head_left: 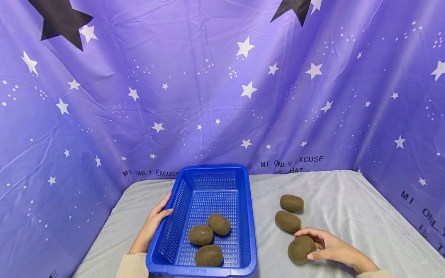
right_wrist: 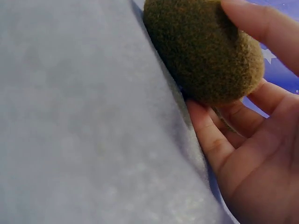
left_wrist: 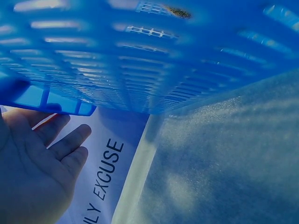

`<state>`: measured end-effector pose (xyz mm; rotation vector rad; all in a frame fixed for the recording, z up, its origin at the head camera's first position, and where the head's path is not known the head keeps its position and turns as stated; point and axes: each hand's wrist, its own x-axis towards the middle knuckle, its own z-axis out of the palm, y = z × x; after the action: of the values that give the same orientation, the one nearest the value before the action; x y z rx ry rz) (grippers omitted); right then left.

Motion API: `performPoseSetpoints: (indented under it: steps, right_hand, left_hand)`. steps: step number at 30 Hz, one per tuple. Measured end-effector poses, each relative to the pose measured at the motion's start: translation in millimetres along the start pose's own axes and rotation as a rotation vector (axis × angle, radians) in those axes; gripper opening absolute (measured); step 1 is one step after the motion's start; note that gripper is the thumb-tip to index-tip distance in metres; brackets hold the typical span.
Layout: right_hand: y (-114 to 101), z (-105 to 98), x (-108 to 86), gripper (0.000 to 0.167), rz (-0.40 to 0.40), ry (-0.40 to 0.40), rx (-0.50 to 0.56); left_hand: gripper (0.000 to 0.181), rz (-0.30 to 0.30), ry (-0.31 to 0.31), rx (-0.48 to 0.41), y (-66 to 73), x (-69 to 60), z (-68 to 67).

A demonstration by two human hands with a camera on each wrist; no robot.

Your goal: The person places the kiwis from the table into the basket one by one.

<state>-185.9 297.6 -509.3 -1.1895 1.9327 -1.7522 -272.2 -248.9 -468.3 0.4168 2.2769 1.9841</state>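
With the thumb over the rim and the fingers along the outside wall, my left hand (head_left: 155,222) holds the left side of a blue plastic basket (head_left: 253,231). From below, the left wrist view shows the slotted basket wall (left_wrist: 154,70) and the left hand (left_wrist: 42,163) under its rim. Three brown fuzzy kiwis lie inside; one kiwi (head_left: 208,255) is nearest the front. Right of the basket, my right hand (head_left: 330,247) grips another kiwi (head_left: 299,250) between thumb and fingers, low over the cloth. The right wrist view shows that kiwi (right_wrist: 201,51) close up.
Two more kiwis lie on the grey cloth-covered table (head_left: 333,200), beyond the right hand: a nearer kiwi (head_left: 287,221) and a farther kiwi (head_left: 292,203). A purple curtain (head_left: 208,96) with white stars surrounds the table at the back and sides.
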Motion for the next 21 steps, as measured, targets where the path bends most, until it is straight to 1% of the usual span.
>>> performPoseSetpoints:
  steps: [5, 10, 21]
  right_hand:
    - [0.0, 0.4, -0.2, 0.048, 0.01, 0.007, -0.019]
    - [-0.5, 1.1, -0.9, 0.044, 0.038, 0.043, -0.062]
    - [-3.0, 1.6, -1.8, 0.042, 0.06, 0.056, -0.095]
  left_hand:
    - [0.062, 0.005, 0.004, 0.003, -0.4, -0.1, 0.0]
    - [0.062, 0.006, 0.003, 0.008, -0.5, -0.3, -0.2]
    - [0.062, 0.01, 0.006, 0.015, -0.6, -0.1, -0.2]
